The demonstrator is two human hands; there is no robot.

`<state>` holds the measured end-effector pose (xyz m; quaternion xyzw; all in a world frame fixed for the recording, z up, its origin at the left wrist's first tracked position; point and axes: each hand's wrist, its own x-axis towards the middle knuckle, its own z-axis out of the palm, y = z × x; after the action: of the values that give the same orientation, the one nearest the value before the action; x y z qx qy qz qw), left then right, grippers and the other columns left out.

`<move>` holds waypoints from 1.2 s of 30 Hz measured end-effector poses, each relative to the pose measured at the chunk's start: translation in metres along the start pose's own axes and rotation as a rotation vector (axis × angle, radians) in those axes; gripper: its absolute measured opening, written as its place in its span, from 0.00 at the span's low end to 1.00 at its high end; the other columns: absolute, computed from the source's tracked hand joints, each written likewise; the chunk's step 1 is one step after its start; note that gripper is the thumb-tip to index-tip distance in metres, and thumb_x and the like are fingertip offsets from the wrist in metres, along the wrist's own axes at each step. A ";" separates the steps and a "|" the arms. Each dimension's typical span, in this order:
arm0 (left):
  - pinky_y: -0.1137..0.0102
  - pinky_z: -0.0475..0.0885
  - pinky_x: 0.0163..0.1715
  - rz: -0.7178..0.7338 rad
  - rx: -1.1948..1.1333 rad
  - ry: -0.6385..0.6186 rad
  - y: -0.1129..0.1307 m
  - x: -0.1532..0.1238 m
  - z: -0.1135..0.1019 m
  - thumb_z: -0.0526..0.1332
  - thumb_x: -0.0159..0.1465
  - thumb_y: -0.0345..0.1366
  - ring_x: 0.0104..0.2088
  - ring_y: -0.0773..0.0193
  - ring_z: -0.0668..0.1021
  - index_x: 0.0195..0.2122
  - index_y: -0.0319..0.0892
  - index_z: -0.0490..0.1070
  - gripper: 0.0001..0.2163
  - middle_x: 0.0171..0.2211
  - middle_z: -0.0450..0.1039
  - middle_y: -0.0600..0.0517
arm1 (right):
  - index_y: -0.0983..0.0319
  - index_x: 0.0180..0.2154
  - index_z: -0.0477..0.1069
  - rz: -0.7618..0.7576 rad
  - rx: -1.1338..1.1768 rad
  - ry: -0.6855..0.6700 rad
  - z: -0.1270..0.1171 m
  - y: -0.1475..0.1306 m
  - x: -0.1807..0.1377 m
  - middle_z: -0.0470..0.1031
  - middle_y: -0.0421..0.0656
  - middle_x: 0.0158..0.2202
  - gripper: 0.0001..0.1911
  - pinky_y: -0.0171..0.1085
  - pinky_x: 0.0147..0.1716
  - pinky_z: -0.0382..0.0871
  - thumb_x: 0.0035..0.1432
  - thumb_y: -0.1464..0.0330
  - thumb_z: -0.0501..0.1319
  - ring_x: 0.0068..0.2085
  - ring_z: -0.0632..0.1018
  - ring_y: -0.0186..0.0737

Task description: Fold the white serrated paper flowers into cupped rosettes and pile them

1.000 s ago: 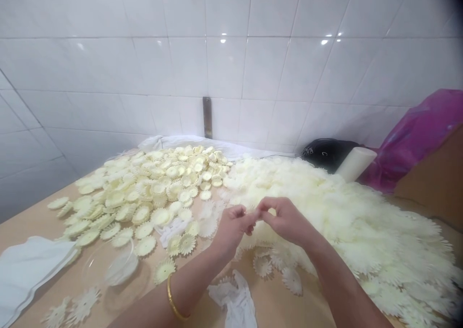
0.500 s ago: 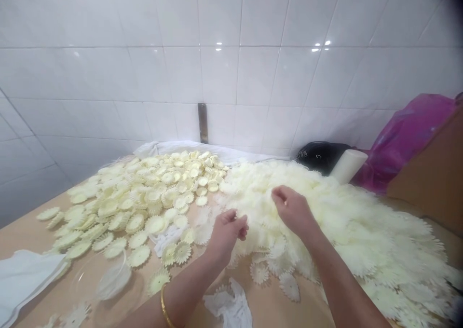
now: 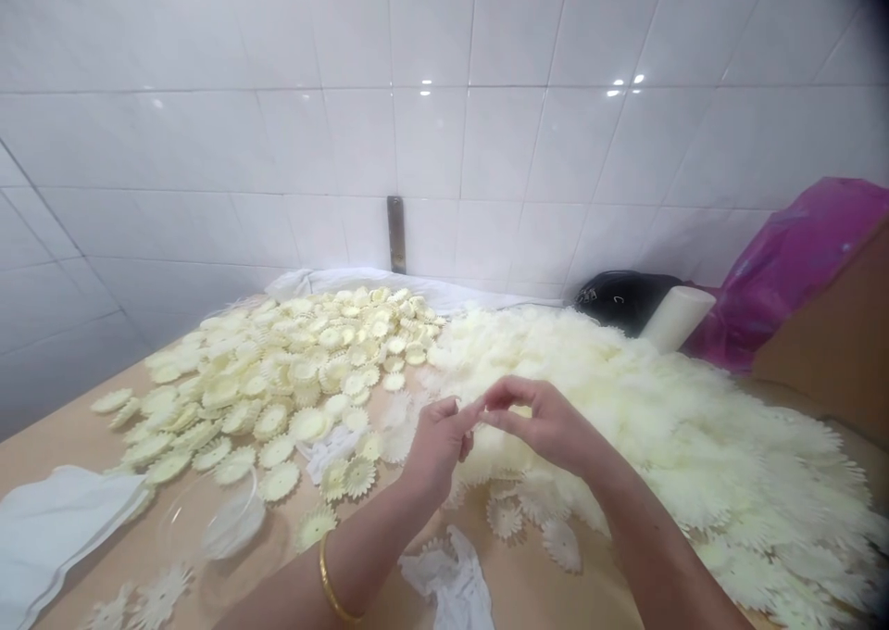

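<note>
My left hand (image 3: pixel 436 449) is closed, its thumb and finger pressed together. My right hand (image 3: pixel 545 426) pinches right at the left fingertips, and anything held between them is too small or hidden to make out. Both hands are above the near edge of a heap of thin, pale, jagged-edged flower-shaped pieces (image 3: pixel 701 454). To the left spreads a pile of cupped pale-yellow flower pieces (image 3: pixel 284 380) with toothed rims. A few flat flower pieces (image 3: pixel 504 517) lie loose below my right hand.
A clear bowl (image 3: pixel 236 523) with something whitish in it stands at the lower left, near a white sheet (image 3: pixel 62 528). A crumpled white cloth (image 3: pixel 455 584) lies in front. At the back right are a black bag (image 3: pixel 621 298), a white roll (image 3: pixel 677 320) and a magenta plastic bag (image 3: pixel 784 259).
My right hand has come down and left from over the heap to meet my left fingertips. My left hand stays closed in nearly the same place. The view has shifted slightly.
</note>
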<state>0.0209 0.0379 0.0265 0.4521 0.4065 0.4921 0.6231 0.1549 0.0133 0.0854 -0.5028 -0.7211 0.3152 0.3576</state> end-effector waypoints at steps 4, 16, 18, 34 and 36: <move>0.75 0.47 0.15 -0.013 -0.008 -0.045 0.000 0.001 -0.002 0.63 0.48 0.47 0.13 0.76 0.55 0.17 0.40 0.56 0.18 0.13 0.50 0.61 | 0.63 0.29 0.71 -0.004 0.044 -0.061 0.004 0.001 0.000 0.73 0.42 0.28 0.07 0.36 0.34 0.66 0.51 0.67 0.56 0.32 0.73 0.37; 0.74 0.57 0.19 0.090 0.142 -0.141 0.006 -0.013 0.005 0.59 0.53 0.46 0.16 0.73 0.63 0.16 0.39 0.58 0.17 0.14 0.61 0.55 | 0.65 0.23 0.65 0.090 -0.840 0.410 0.005 0.029 0.011 0.69 0.47 0.24 0.09 0.37 0.30 0.59 0.48 0.79 0.49 0.27 0.69 0.39; 0.74 0.58 0.20 0.098 0.147 -0.133 0.008 -0.013 0.005 0.59 0.53 0.45 0.17 0.73 0.63 0.16 0.39 0.58 0.16 0.14 0.62 0.55 | 0.65 0.23 0.64 0.202 -0.919 0.487 -0.007 0.041 0.012 0.68 0.48 0.24 0.09 0.37 0.28 0.57 0.49 0.77 0.48 0.27 0.68 0.39; 0.75 0.48 0.15 0.051 0.068 -0.052 -0.001 -0.002 -0.001 0.61 0.50 0.43 0.14 0.75 0.54 0.16 0.41 0.52 0.18 0.10 0.50 0.61 | 0.61 0.27 0.68 -0.017 -0.100 0.078 -0.001 0.002 0.000 0.71 0.41 0.27 0.06 0.35 0.32 0.64 0.51 0.68 0.54 0.30 0.71 0.36; 0.75 0.46 0.15 0.020 0.022 -0.050 0.002 -0.002 0.000 0.63 0.49 0.43 0.13 0.76 0.52 0.17 0.41 0.53 0.18 0.11 0.47 0.62 | 0.62 0.27 0.68 -0.009 -0.067 0.031 0.001 -0.001 -0.001 0.71 0.40 0.26 0.05 0.35 0.32 0.64 0.50 0.68 0.55 0.30 0.71 0.36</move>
<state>0.0198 0.0357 0.0285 0.4750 0.3916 0.4823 0.6232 0.1537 0.0116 0.0852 -0.5160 -0.7279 0.2813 0.3531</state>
